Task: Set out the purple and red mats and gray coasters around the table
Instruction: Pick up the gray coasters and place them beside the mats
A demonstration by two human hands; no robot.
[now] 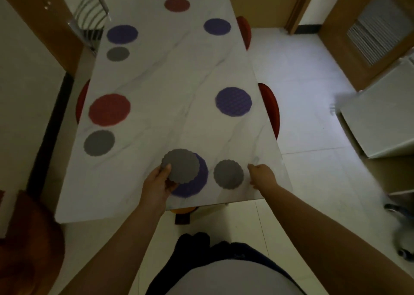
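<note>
Left hand (156,182): thumb and fingers pinch the held gray coaster (180,168) by its near edge, presumably ready for a bare place
Right hand (261,176): fingers loose, empty, just beside the near gray coaster (228,174)
Near purple mat (199,182): flat on the table (179,81), partly under the held gray coaster

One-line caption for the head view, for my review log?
Left hand holds a gray coaster over the near purple mat; right hand beside a second coaster on the table.
</note>
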